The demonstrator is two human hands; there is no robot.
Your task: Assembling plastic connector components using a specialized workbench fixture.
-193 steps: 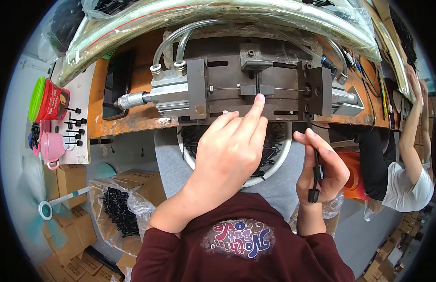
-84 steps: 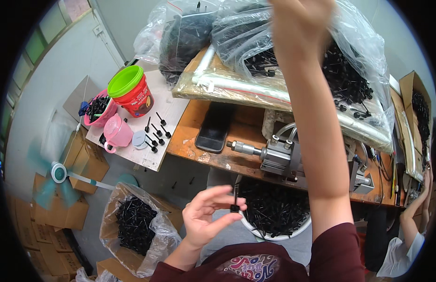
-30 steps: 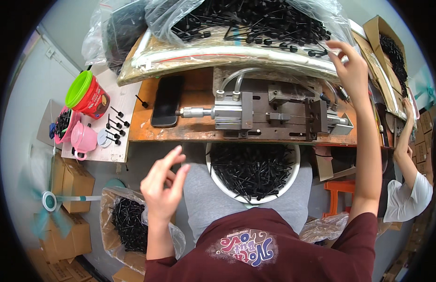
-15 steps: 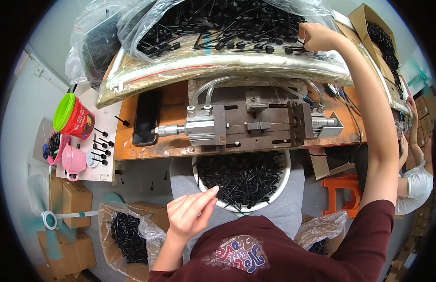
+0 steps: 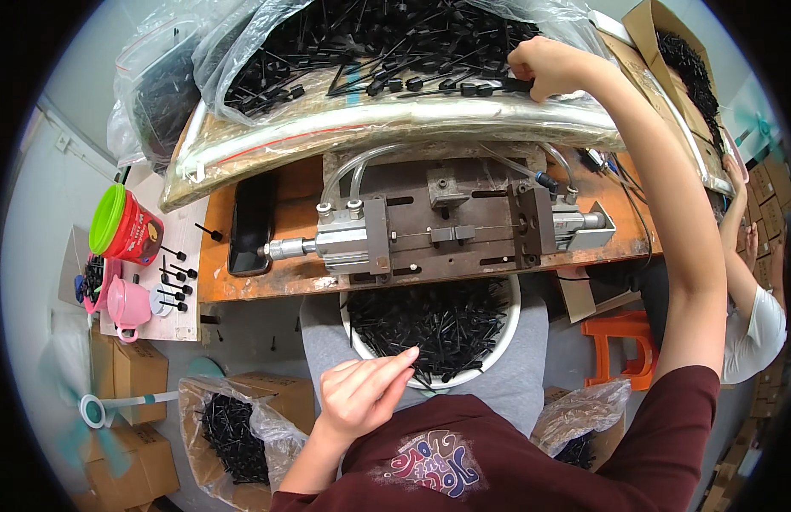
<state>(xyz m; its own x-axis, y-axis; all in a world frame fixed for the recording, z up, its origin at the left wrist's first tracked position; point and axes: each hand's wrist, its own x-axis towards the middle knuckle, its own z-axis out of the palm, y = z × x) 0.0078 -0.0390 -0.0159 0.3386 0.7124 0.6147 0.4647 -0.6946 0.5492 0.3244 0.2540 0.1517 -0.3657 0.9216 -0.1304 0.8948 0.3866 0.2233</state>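
Note:
My right hand [image 5: 549,68] reaches to the far side, fingers curled around a black plastic stem piece [image 5: 519,84] at the front of the heaped black stem pieces [image 5: 395,43]. My left hand [image 5: 359,394] is held over the near edge of a white bucket [image 5: 512,328] on my lap. Its thumb and fingers are pinched together; whether something small is between them is hidden. More black stem pieces [image 5: 429,328] fill the bucket. Between the heap and the bucket stands a metal clamping fixture [image 5: 451,232] with air cylinders, a small grey block at its middle.
A black phone [image 5: 252,226] lies left of the fixture. A red tub with green rim [image 5: 135,229] and a pink cup [image 5: 128,303] stand at left. Open boxes of black pieces [image 5: 229,435] flank my legs. An orange stool [image 5: 617,350] and another person's arm [image 5: 736,205] are at right.
My right hand has shifted slightly left along the front of the heap, where a black piece shows at its fingers. My left hand has moved a little right and stays pinched. The view has shifted slightly.

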